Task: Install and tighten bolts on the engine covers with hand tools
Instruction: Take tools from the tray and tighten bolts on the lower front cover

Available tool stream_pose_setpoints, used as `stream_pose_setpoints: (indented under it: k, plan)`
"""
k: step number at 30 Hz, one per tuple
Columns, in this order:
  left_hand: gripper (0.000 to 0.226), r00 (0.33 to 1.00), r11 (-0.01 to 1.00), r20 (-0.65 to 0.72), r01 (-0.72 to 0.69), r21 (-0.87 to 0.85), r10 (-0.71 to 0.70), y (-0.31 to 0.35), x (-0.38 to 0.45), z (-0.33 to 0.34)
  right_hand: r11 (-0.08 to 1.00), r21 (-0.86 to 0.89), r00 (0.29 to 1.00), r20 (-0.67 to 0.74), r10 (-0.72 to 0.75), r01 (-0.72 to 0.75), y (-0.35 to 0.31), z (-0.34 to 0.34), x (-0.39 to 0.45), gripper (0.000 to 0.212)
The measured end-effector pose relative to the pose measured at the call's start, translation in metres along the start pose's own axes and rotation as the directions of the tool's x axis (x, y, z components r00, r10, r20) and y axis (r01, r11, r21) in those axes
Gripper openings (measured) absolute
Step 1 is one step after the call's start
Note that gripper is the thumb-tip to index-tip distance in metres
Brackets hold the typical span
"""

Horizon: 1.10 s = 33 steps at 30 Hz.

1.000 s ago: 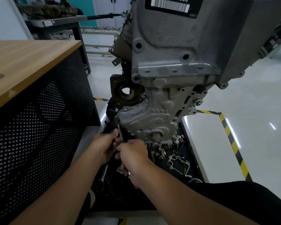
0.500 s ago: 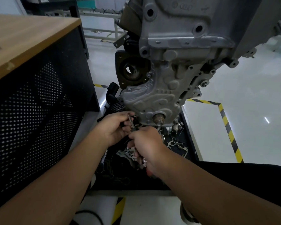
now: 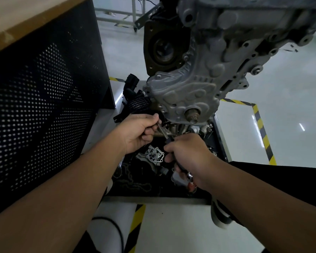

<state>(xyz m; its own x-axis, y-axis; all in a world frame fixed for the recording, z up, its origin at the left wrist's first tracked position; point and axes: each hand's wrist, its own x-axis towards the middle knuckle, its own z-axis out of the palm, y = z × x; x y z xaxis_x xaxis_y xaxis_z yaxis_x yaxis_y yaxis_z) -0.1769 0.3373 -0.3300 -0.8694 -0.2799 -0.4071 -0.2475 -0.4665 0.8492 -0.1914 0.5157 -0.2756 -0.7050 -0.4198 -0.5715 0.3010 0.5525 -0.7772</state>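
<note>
under engine cover (image 3: 186, 95) lower edge: left hand (image 3: 137, 132) pinches tool shaft (image 3: 162, 131), nearer bolt site; right hand (image 3: 188, 154) grasps handle; shaft slants up-left toward cover.

I find no legible text, label, brand mark or number on the engine cover (image 3: 195, 92), the tools or the floor in front of me.
</note>
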Motion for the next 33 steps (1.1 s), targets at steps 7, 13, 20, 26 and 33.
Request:
stream_pose_setpoints:
  k: [7,13,20,26,33]
  plan:
    - [0.023,0.995,0.986,0.060,0.071,0.152,-0.081,0.003,0.006,-0.012,0.950,-0.291,0.992,-0.020,-0.124,0.113,-0.001,-0.010,0.014,0.018]
    - [0.012,0.999,0.999,-0.029,0.033,0.039,-0.032,-0.001,0.020,0.006,0.901,-0.401,0.973,-0.082,-0.215,0.165,0.000,-0.024,0.024,0.018]
    - [0.018,0.948,0.997,-0.309,-0.072,0.037,0.080,-0.014,0.038,0.024,0.980,-0.189,0.993,-0.088,-0.078,0.060,0.004,-0.022,0.026,0.018]
    - [0.013,0.829,0.929,-0.437,-0.243,0.281,0.349,-0.019,0.036,0.028,0.994,-0.085,0.988,-0.127,-0.082,0.072,-0.002,-0.019,0.031,0.015]
    - [0.021,0.776,0.801,-0.351,-0.308,0.513,0.523,-0.010,0.030,0.035,0.992,-0.069,0.984,-0.133,-0.117,0.109,-0.002,-0.014,0.028,0.015]
